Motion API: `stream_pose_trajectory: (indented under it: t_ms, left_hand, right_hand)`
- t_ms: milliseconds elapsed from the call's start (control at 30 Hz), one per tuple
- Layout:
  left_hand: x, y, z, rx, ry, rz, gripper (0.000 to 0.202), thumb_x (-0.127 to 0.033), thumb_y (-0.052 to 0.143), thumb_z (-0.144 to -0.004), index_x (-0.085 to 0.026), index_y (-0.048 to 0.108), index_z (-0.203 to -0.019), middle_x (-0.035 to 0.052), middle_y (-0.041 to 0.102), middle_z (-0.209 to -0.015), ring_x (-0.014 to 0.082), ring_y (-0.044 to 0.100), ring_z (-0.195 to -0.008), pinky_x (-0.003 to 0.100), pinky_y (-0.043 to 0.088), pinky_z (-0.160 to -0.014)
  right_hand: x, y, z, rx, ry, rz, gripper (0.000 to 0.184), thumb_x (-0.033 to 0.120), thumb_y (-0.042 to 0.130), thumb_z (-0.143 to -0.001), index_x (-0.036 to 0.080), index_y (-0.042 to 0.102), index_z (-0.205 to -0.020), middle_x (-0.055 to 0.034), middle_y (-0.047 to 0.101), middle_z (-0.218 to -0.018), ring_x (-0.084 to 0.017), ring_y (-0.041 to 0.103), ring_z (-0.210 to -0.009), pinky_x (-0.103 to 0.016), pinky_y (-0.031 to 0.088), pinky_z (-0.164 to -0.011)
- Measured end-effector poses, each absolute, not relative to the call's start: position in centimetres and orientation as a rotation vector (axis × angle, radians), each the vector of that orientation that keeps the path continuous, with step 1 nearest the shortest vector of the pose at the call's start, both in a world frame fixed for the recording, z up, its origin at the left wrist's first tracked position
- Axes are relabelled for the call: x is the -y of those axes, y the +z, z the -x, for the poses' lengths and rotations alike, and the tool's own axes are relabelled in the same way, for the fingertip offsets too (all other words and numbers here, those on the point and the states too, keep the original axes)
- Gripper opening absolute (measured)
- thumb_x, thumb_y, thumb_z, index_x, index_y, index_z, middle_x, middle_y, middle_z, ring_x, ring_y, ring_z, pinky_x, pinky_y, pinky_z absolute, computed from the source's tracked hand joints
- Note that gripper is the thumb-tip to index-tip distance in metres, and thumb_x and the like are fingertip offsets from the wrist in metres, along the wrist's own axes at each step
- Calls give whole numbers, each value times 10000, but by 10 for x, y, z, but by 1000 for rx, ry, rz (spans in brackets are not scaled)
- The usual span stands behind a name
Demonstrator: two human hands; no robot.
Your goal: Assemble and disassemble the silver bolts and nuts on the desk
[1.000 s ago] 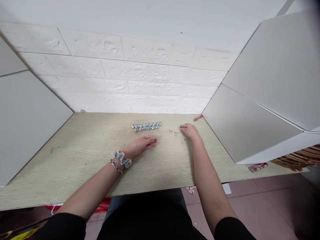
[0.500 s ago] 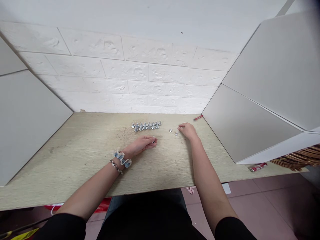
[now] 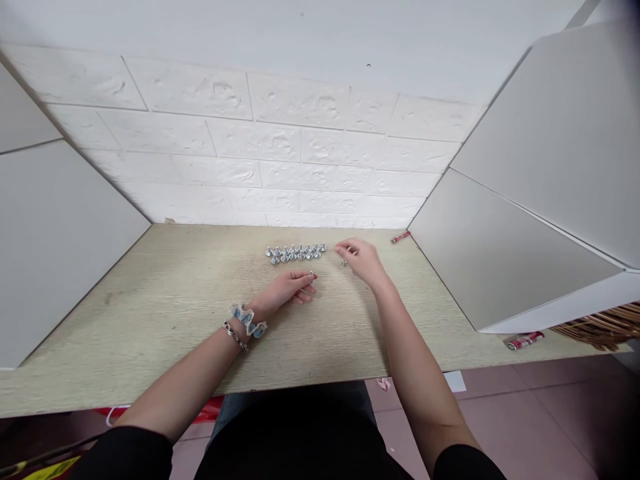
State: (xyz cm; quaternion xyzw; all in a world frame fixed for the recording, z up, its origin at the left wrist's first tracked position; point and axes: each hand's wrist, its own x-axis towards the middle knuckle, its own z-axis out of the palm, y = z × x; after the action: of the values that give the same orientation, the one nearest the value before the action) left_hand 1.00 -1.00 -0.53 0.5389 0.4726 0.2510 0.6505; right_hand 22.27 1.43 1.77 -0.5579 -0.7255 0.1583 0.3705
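My left hand [image 3: 290, 288] is closed in a pinch over the tabletop, gripping a small silver bolt [image 3: 311, 273] that sticks up past the thumb. Up and to the right of it, my right hand [image 3: 364, 260] is closed with thumb and fingertips together. A sliver of a bolt [image 3: 354, 251] shows at its fingers, mostly hidden. Just below those fingers a small metal nut [image 3: 344, 263] lies on the wood. Several silver bolts [image 3: 293, 253] stand shank-up in two close rows, to the left of my right fingertips and beyond my left hand.
A pale wooden tabletop [image 3: 170, 313] runs back to a white brick-pattern wall [image 3: 280, 143]. Grey-white panels flank it, left [image 3: 75, 247] and right [image 3: 510, 253]. One red battery [image 3: 400, 237] lies by the right panel, another red battery [image 3: 525, 341] near the front edge beside a wicker basket [image 3: 600, 327].
My right hand has lifted and moved left, over the loose nut toward the standing bolts; the bolt beside the nut has left the table. My left hand stays nearly in place, its lower fingers loosened slightly.
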Motion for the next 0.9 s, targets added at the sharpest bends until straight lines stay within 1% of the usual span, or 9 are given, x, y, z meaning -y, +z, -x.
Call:
stream_pose_trajectory:
  t_ms: [67, 167, 333, 433, 500, 567, 633, 767, 900]
  left_hand:
    - [10, -5, -11, -1053, 588, -1291, 407, -496, 623, -707, -165, 638, -942, 26, 654, -804, 106, 574, -633, 229, 424, -594]
    - [8, -8, -12, -1025, 596, -1375, 355, -471, 633, -693, -156, 654, -856, 10, 635, -732, 114, 557, -643, 247, 421, -632]
    - [6, -11, -11, -1029, 589, -1473, 358, -494, 597, -704, -143, 641, -765, 14, 618, -711, 98, 519, -582, 231, 388, -563]
    - [7, -10, -11, -1036, 568, -1527, 364, -478, 587, -717, -145, 660, -847, 16, 613, -717, 92, 510, -573, 220, 376, -538]
    - [7, -9, -11, -1047, 555, -1532, 412, -450, 586, -728, -150, 643, -1006, 16, 614, -730, 92, 513, -579, 219, 384, -542]
    - [8, -9, -11, -1080, 554, -1511, 514, -421, 580, -744, -140, 560, -1174, 24, 622, -753, 96, 524, -597, 222, 401, -557]
    - [7, -9, -12, -1121, 547, -1490, 577, -403, 566, -761, -114, 487, -1254, 41, 635, -784, 105, 537, -627, 230, 418, -579]
    - [6, -11, -12, -1147, 507, -1497, 484, -382, 548, -772, -110, 553, -1174, 49, 644, -813, 110, 544, -658, 238, 432, -614]
    - [6, -10, -11, -1125, 505, -1509, 422, -385, 554, -759, -125, 603, -1088, 35, 634, -795, 113, 549, -665, 237, 436, -620]
  right_hand:
    - [-5, 21, -201, 2057, 581, 1310, 200, 328, 536, -805, 211, 690, -857, -17, 651, -853, -122, 555, -751, -231, 407, -680]
    - [3, 20, -184, 2215, 631, 1290, 185, 288, 543, -799, 204, 698, -746, 0, 631, -724, -107, 529, -689, -223, 363, -626]
    - [8, 23, -181, 2219, 695, 1311, 150, 268, 559, -770, 212, 694, -739, 16, 647, -730, -97, 517, -679, -212, 343, -604]
    - [10, 27, -183, 2216, 712, 1347, 146, 246, 552, -749, 201, 682, -700, 15, 642, -710, -98, 517, -666, -209, 340, -585]
    - [8, 30, -190, 2191, 716, 1374, 144, 232, 541, -737, 191, 673, -695, 11, 642, -712, -99, 526, -664, -207, 349, -585]
    - [5, 33, -205, 2107, 679, 1437, 137, 229, 537, -724, 181, 666, -715, 5, 647, -728, -105, 541, -677, -206, 366, -600]
    - [0, 34, -227, 1954, 578, 1573, 143, 250, 537, -721, 173, 657, -736, -3, 649, -734, -114, 549, -683, -209, 377, -611]
    - [-8, 29, -269, 1785, 333, 1900, 99, 207, 540, -692, 163, 628, -686, -24, 647, -735, -131, 554, -712, -217, 378, -636]
    - [-9, 24, -280, 1840, 445, 2131, 98, 152, 532, -663, 163, 629, -652, -36, 647, -708, -138, 554, -691, -215, 374, -606]
